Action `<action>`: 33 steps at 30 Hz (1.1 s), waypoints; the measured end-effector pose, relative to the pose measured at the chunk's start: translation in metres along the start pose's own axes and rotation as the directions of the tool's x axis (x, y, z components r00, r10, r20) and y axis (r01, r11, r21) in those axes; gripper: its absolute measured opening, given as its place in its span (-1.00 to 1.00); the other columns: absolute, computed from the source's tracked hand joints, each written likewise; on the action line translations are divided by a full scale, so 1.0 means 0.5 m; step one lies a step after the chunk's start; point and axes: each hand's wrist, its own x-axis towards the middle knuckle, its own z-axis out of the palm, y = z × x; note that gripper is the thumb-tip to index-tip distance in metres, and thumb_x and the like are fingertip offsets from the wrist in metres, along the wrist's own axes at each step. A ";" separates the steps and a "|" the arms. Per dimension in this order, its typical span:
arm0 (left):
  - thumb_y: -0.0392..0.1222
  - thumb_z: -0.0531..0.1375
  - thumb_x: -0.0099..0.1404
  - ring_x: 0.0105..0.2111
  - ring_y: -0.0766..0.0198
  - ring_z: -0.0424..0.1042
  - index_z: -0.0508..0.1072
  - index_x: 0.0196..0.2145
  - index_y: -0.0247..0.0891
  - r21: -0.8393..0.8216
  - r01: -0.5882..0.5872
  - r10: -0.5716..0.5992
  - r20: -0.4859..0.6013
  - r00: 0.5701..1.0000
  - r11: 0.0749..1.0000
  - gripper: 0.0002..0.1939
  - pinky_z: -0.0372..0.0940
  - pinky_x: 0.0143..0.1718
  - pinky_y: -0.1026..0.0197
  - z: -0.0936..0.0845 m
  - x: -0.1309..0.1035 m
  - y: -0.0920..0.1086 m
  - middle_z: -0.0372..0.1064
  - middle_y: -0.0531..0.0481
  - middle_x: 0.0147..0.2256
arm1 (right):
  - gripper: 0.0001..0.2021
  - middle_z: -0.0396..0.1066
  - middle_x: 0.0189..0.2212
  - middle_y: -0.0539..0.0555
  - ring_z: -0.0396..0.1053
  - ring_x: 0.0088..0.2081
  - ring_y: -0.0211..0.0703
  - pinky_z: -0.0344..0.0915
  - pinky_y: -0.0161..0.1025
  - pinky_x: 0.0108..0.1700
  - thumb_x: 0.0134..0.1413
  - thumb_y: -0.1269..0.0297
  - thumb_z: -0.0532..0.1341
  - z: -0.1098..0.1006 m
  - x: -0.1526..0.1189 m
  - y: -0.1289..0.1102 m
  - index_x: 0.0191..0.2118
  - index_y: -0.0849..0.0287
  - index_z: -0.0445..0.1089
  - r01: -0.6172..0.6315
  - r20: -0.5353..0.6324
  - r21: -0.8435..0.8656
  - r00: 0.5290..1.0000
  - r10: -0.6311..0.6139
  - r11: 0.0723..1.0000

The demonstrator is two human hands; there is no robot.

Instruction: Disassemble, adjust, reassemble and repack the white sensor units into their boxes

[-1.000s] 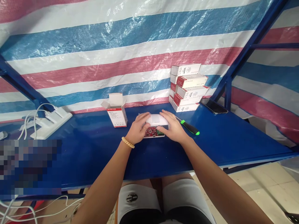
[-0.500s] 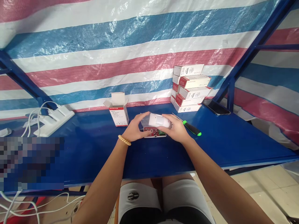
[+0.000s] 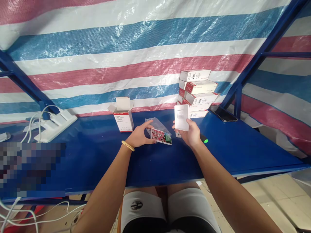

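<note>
My right hand (image 3: 191,133) holds a white plastic cover (image 3: 181,117) upright, lifted above the blue table (image 3: 97,158). My left hand (image 3: 141,135) grips the left end of a white base with a red circuit board (image 3: 160,136), tilted just above the table. A clear plastic bag (image 3: 157,123) lies behind the board. A green-handled screwdriver (image 3: 203,139) lies under my right hand, mostly hidden by it.
An open white and red box (image 3: 123,116) stands left of my hands. Several similar boxes are stacked (image 3: 197,94) at the back right, with a dark phone (image 3: 223,113) beside them. A white power strip with cables (image 3: 54,122) lies at the left. The table's front edge is near my knees.
My right hand has lifted the white cover off the circuit board base and swung it up and to the right. My left hand has kept hold of the base and tilted it.
</note>
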 end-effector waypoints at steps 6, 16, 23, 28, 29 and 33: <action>-0.25 0.49 -0.14 -0.13 0.14 0.45 0.28 0.15 -0.10 -0.547 -0.077 0.022 -0.106 0.994 0.834 -0.11 0.31 -0.01 0.02 0.035 0.008 -0.008 0.40 -0.05 -0.09 | -0.34 0.48 -0.12 0.08 0.46 -0.11 0.00 0.38 -0.08 -0.08 -0.27 0.06 0.46 0.011 -0.020 0.008 0.02 0.03 0.31 0.090 0.236 -0.286 0.971 -0.021 0.954; -0.31 0.50 -0.19 -0.06 0.09 0.44 0.52 -0.11 -0.18 -0.702 -0.176 0.027 -0.219 0.975 0.690 -0.39 0.34 0.00 0.00 0.043 0.019 0.001 0.47 -0.07 -0.04 | -0.31 0.46 -0.03 0.16 0.42 -0.02 0.06 0.30 0.04 0.07 -0.25 0.12 0.47 0.026 -0.034 0.015 0.08 0.13 0.32 0.136 0.349 -0.484 0.936 0.047 0.864; -0.30 0.50 -0.19 -0.11 0.11 0.47 0.53 -0.13 -0.19 -0.698 -0.164 -0.014 -0.242 0.970 0.697 -0.41 0.35 -0.02 -0.01 0.052 0.016 0.013 0.51 -0.06 -0.12 | -0.26 0.47 -0.02 0.15 0.42 -0.05 0.03 0.34 0.01 0.01 -0.26 0.13 0.47 0.028 -0.038 0.017 0.13 0.10 0.33 0.107 0.357 -0.499 0.930 0.091 0.860; -0.30 0.50 -0.21 -0.10 0.10 0.46 0.54 -0.15 -0.19 -0.717 -0.135 -0.061 -0.240 0.969 0.684 -0.42 0.36 -0.03 -0.02 0.054 0.013 0.022 0.49 -0.06 -0.09 | -0.27 0.41 0.08 0.15 0.39 0.00 0.06 0.35 0.01 0.01 -0.25 0.14 0.47 0.028 -0.037 0.017 0.15 0.07 0.36 0.115 0.365 -0.498 0.927 0.087 0.859; -0.30 0.50 -0.21 -0.10 0.09 0.46 0.54 -0.15 -0.19 -0.719 -0.134 -0.067 -0.244 0.967 0.682 -0.42 0.36 -0.03 -0.03 0.054 0.012 0.024 0.49 -0.06 -0.10 | -0.27 0.39 0.10 0.15 0.38 0.02 0.07 0.35 0.01 0.02 -0.24 0.15 0.46 0.028 -0.037 0.016 0.15 0.07 0.36 0.117 0.370 -0.498 0.925 0.089 0.859; -0.27 0.50 -0.20 -0.10 0.09 0.46 0.56 -0.19 -0.22 -0.699 -0.147 -0.093 -0.293 0.951 0.700 -0.47 0.37 -0.04 0.00 0.057 0.013 0.032 0.50 -0.08 -0.10 | -0.29 0.36 0.14 0.16 0.34 0.06 0.10 0.31 0.05 0.07 -0.19 0.16 0.44 0.029 -0.034 0.014 0.17 0.10 0.34 0.116 0.395 -0.504 0.912 0.109 0.856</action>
